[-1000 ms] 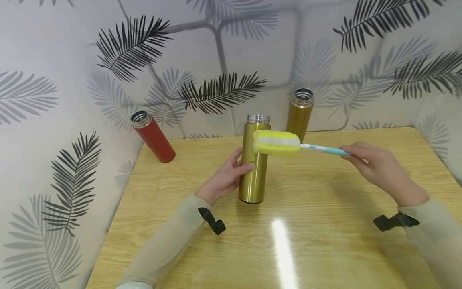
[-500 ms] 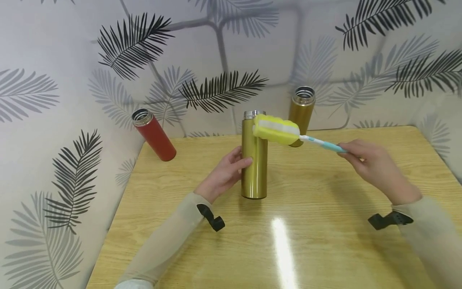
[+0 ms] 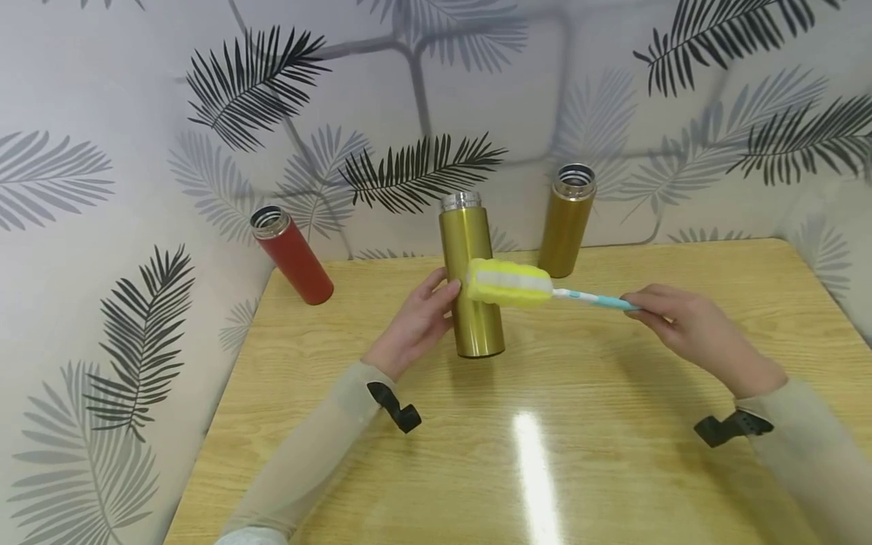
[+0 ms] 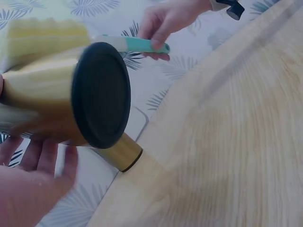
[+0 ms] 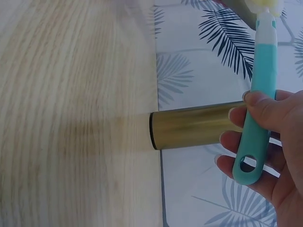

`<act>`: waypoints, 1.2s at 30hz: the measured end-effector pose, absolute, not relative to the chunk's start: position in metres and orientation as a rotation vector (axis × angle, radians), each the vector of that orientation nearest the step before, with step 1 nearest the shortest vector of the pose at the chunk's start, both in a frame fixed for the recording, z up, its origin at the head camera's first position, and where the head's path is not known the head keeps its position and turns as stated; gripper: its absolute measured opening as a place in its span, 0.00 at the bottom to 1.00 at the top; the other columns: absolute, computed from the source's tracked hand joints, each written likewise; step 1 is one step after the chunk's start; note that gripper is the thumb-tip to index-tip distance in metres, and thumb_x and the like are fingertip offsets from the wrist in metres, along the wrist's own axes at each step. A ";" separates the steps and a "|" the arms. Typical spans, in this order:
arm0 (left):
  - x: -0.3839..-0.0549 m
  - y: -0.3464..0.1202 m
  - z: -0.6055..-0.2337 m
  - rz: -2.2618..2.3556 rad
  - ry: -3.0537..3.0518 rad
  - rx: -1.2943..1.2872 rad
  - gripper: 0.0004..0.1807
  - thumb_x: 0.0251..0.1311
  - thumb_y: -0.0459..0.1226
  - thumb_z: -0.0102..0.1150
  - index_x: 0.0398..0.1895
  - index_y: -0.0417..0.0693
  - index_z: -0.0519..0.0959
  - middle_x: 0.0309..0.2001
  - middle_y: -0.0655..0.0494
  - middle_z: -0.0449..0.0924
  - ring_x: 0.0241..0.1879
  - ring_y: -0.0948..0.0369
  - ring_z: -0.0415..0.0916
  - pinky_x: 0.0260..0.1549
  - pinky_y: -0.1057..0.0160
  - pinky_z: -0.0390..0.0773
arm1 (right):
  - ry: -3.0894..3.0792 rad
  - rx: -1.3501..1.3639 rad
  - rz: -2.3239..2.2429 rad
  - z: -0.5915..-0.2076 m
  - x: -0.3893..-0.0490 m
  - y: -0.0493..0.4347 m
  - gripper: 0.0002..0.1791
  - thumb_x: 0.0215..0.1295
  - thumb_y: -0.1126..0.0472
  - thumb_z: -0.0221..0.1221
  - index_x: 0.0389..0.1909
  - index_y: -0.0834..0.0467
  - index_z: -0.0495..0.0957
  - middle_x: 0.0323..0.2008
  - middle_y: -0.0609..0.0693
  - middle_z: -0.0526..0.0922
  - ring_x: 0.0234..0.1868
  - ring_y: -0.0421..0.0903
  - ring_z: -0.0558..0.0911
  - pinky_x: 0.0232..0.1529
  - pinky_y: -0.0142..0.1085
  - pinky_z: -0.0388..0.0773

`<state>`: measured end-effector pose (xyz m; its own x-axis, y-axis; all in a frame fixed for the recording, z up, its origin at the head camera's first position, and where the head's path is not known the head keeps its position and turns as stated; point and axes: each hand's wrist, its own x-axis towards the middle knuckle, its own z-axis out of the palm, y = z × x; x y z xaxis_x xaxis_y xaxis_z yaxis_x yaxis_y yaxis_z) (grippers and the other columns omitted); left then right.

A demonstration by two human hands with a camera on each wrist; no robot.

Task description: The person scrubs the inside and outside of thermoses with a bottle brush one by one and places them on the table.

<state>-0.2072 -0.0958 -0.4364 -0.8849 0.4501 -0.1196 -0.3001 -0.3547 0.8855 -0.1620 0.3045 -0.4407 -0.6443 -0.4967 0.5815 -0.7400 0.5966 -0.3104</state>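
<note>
My left hand (image 3: 417, 322) grips a gold thermos bottle (image 3: 480, 333) round its side. The bottle has no lid, is held above the table and leans a little to the left at its top; its dark base (image 4: 102, 94) faces the left wrist camera. In my right hand (image 3: 688, 329) is a bottle brush, pinched by its teal handle (image 5: 260, 113) between thumb and fingers. The brush's yellow and white sponge head (image 3: 511, 283) lies across the front of the bottle in the head view, at the middle of its side; whether it presses there is hard to tell.
A red thermos bottle (image 3: 294, 257) without a lid stands at the back left of the wooden table (image 3: 327, 469). Another open gold bottle (image 3: 565, 227) stands at the back right, near the leaf-patterned wall covering (image 3: 613, 45).
The held bottle has risen slightly and its top has tilted left. The brush head rose near the bottle's neck, then came down to its middle; my right hand has shifted left.
</note>
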 end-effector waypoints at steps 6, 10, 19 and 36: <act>-0.211 -0.099 -0.434 2.314 1.386 0.179 0.60 0.36 0.58 0.85 0.73 0.51 0.63 0.54 0.55 0.79 0.56 0.59 0.76 0.57 0.53 0.74 | -2.379 1.020 0.639 -0.447 -0.159 0.306 0.21 0.80 0.49 0.54 0.47 0.62 0.88 0.38 0.48 0.88 0.34 0.44 0.84 0.35 0.29 0.78; -0.213 -0.100 -0.432 2.354 1.342 0.197 0.52 0.41 0.57 0.83 0.68 0.56 0.65 0.54 0.53 0.79 0.54 0.58 0.77 0.55 0.55 0.76 | -2.364 1.056 0.620 -0.450 -0.156 0.307 0.36 0.81 0.39 0.41 0.46 0.63 0.88 0.38 0.49 0.88 0.32 0.44 0.84 0.33 0.28 0.78; -0.208 -0.100 -0.431 2.368 1.306 0.258 0.25 0.74 0.47 0.61 0.69 0.54 0.67 0.53 0.54 0.81 0.53 0.58 0.78 0.56 0.56 0.76 | -2.326 1.055 0.603 -0.453 -0.154 0.308 0.35 0.82 0.40 0.42 0.43 0.63 0.88 0.37 0.48 0.87 0.31 0.44 0.84 0.31 0.28 0.78; -0.203 -0.093 -0.443 2.264 1.315 0.341 0.23 0.66 0.51 0.67 0.60 0.61 0.72 0.43 0.58 0.82 0.41 0.62 0.78 0.44 0.61 0.79 | -2.305 0.896 0.582 -0.439 -0.163 0.310 0.35 0.81 0.38 0.44 0.44 0.63 0.88 0.35 0.50 0.87 0.26 0.42 0.80 0.28 0.30 0.75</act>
<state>-0.2034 -0.0928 -0.4425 -0.8458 0.5326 -0.0316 -0.2912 -0.4113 0.8637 -0.1629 0.3103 -0.4392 -0.5979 -0.4540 0.6606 -0.7132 0.6775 -0.1799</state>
